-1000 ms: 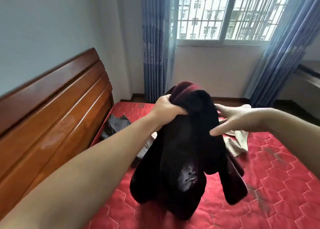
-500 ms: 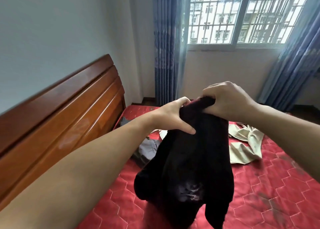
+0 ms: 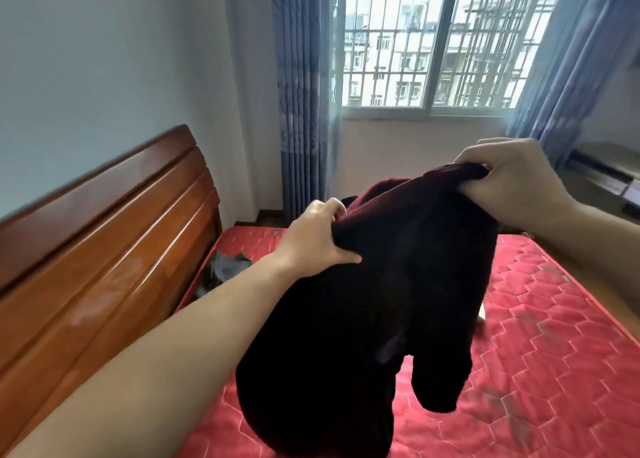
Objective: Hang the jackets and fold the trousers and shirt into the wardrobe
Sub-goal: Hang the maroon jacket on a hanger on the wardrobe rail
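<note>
A dark maroon fleece jacket (image 3: 374, 305) hangs in the air over the bed, held up by both hands. My left hand (image 3: 317, 241) grips its top edge on the left. My right hand (image 3: 509, 184) pinches the top edge higher up on the right, near a zip end. The jacket's body and one sleeve droop down towards the mattress. A grey garment (image 3: 227, 267) lies crumpled on the bed beside the headboard, partly hidden by my left forearm. The jacket hides whatever lies behind it on the bed.
The bed has a red quilted mattress (image 3: 540, 336) and a tall wooden headboard (image 3: 104, 243) on the left. Blue curtains (image 3: 301, 87) frame a barred window (image 3: 433, 42) ahead. A dark ledge or furniture edge (image 3: 606, 177) shows at the far right.
My hands have spread apart along the jacket's top edge, and the right hand has risen. The view has shifted; the beige garment seen earlier on the bed is now hidden.
</note>
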`<state>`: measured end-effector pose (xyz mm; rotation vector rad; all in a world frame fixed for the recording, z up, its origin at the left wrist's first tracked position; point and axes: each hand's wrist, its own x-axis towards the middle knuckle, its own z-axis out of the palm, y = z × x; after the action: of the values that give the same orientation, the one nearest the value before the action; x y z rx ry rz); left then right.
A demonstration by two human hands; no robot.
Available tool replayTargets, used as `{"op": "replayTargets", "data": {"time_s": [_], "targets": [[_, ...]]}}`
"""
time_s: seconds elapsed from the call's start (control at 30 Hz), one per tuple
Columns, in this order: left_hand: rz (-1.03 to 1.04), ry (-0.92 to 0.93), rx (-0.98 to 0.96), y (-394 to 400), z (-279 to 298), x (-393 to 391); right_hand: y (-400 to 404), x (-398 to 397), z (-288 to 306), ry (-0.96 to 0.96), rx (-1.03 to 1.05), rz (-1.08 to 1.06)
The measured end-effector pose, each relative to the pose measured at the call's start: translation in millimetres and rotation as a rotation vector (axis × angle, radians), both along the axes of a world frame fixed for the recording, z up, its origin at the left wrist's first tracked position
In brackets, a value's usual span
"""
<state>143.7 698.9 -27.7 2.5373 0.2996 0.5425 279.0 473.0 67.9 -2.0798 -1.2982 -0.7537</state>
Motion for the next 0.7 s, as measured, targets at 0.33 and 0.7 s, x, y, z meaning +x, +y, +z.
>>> {"op": "replayTargets", "data": {"time_s": [0.33,0.7], "targets": [[0.030,-0.102,-0.165,12,83,-7,-31,-13,-15,0.299,-0.221,-0.345],[-0.255,-0.281,0.224,-50,147,-18,3,-87,-16,0.849,0.163,-0.247]]}}
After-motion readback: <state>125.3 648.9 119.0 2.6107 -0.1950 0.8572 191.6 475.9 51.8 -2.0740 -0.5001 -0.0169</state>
